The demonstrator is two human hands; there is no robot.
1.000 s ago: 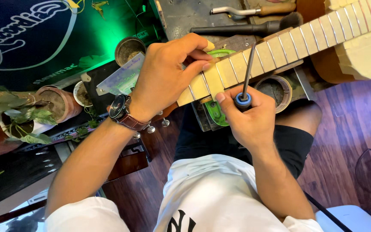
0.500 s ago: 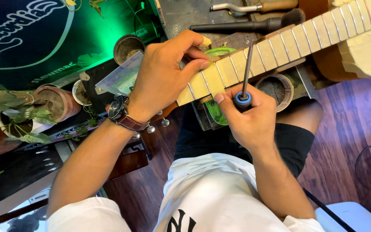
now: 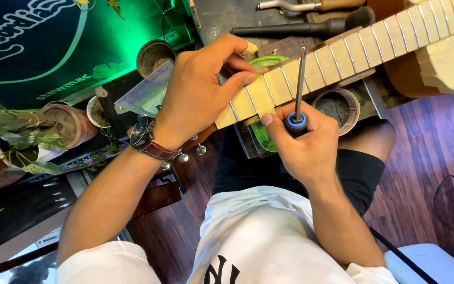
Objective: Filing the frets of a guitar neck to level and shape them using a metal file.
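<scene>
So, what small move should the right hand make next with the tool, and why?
Probably slide the tool's thin shaft along the fret it lies on. The right hand grips its blue-collared handle, and the left hand steadies the guitar neck near the headstock end.

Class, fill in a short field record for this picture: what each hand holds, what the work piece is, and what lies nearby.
Left hand: grips the guitar neck near the headstock end
Right hand: holds a screwdriver, its shaft lying across the frets
Wrist: watch on the left
Nearby: potted plants, round tin, dark wooden floor
</scene>
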